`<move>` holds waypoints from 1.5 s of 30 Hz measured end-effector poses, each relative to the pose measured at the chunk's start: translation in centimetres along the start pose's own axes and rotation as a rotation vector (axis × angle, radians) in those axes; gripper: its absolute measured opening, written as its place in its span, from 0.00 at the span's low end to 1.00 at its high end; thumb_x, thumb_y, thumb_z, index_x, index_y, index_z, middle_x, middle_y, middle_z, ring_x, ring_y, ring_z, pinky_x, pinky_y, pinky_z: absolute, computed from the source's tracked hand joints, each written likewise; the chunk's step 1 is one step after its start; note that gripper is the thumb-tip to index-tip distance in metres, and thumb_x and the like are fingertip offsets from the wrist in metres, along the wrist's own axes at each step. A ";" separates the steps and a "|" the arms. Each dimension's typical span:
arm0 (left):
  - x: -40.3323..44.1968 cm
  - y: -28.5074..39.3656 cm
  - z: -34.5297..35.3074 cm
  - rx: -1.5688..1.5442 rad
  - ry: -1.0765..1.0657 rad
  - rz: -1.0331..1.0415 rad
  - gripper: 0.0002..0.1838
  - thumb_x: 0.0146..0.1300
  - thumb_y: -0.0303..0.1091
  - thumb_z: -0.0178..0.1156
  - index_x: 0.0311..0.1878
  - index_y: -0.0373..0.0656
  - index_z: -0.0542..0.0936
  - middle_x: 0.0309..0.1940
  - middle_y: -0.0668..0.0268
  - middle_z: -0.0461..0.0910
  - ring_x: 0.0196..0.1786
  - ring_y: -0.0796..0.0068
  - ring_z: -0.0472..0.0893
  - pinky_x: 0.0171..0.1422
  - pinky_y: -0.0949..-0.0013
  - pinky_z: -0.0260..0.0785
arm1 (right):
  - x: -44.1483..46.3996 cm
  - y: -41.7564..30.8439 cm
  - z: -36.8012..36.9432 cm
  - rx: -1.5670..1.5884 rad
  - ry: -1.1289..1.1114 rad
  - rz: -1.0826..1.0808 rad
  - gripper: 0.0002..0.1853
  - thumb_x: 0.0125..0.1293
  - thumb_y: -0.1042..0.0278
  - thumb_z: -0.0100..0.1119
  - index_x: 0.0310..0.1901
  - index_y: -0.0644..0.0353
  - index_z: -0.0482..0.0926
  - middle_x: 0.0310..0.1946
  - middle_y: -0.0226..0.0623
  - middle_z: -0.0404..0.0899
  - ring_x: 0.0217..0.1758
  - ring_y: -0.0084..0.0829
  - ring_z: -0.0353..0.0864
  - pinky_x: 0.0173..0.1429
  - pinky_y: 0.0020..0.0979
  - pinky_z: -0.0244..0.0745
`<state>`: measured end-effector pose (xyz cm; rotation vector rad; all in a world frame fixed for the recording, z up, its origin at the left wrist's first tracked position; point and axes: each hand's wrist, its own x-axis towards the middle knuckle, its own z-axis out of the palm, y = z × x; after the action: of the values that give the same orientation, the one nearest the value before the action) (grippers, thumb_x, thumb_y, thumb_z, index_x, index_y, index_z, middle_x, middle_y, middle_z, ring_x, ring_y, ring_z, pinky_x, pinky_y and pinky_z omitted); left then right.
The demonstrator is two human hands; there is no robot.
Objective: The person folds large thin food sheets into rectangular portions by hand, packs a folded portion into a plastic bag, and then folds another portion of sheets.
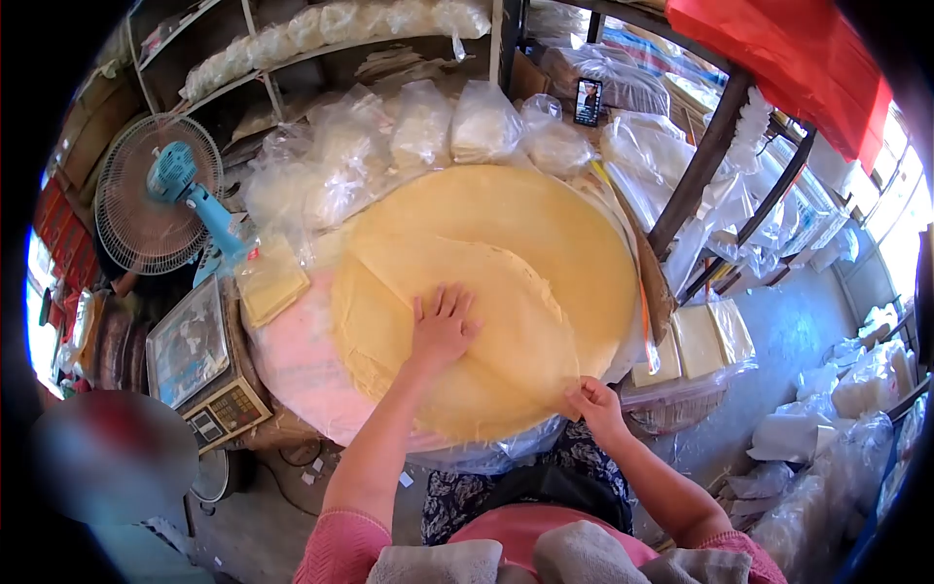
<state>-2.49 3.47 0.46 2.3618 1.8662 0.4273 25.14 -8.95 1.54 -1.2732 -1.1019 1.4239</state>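
Note:
A stack of large, round, thin yellow sheets (584, 263) lies before me on a round surface. The top sheet (467, 282) is partly folded, with an uneven edge curving across the stack. My left hand (444, 323) rests flat on that sheet, fingers spread. At the lower right rim of the stack, my right hand (592, 403) pinches the edge of the top sheet between thumb and fingers.
Bagged pale stacks (486, 125) line the far side. At left stand a fan (161, 195), a weighing scale (229, 409) and a square yellow pile (269, 282). A phone (588, 102) stands at the back. Wrapped square stacks (699, 341) sit at right near a dark post (702, 165).

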 end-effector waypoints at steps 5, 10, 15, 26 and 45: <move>1.0 -1.5 -0.6 0.038 0.051 0.003 0.30 0.68 0.51 0.48 0.69 0.49 0.63 0.72 0.64 0.57 0.76 0.63 0.51 0.76 0.43 0.36 | 0.5 0.7 2.7 0.056 -0.037 0.157 0.10 0.66 0.73 0.55 0.47 0.63 0.76 0.33 0.27 0.79 0.36 0.18 0.77 0.39 0.21 0.70; 0.6 0.3 -2.4 0.003 0.156 -0.165 0.31 0.67 0.51 0.49 0.69 0.45 0.62 0.72 0.58 0.55 0.75 0.54 0.49 0.75 0.42 0.37 | 1.6 0.0 10.4 0.190 -0.285 0.309 0.14 0.67 0.71 0.54 0.53 0.63 0.73 0.37 0.33 0.80 0.41 0.26 0.81 0.43 0.26 0.77; -3.4 1.4 -1.4 0.062 0.026 -0.216 0.35 0.65 0.57 0.50 0.70 0.49 0.61 0.72 0.47 0.50 0.74 0.40 0.45 0.74 0.39 0.37 | 4.2 -1.3 7.0 -0.307 -0.381 0.043 0.17 0.65 0.65 0.58 0.54 0.61 0.74 0.37 0.34 0.81 0.39 0.25 0.83 0.41 0.26 0.78; -4.4 2.0 -1.9 0.086 0.107 -0.068 0.36 0.62 0.64 0.49 0.70 0.58 0.63 0.72 0.46 0.50 0.74 0.36 0.43 0.73 0.36 0.36 | 16.4 -4.7 -5.5 -0.897 0.412 0.047 0.28 0.49 0.47 0.69 0.42 0.63 0.77 0.37 0.46 0.82 0.43 0.43 0.82 0.45 0.39 0.75; -4.3 2.5 -2.7 0.049 -0.076 -0.037 0.36 0.62 0.64 0.49 0.71 0.60 0.61 0.74 0.50 0.48 0.76 0.45 0.42 0.75 0.40 0.31 | 10.8 -4.3 -4.6 -0.507 0.361 0.004 0.14 0.54 0.64 0.67 0.23 0.63 0.72 0.16 0.31 0.70 0.16 0.23 0.73 0.19 0.28 0.72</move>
<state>-1.77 -1.51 3.00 2.3346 1.9050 0.2870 29.34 2.70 3.40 -1.8043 -1.2437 0.8858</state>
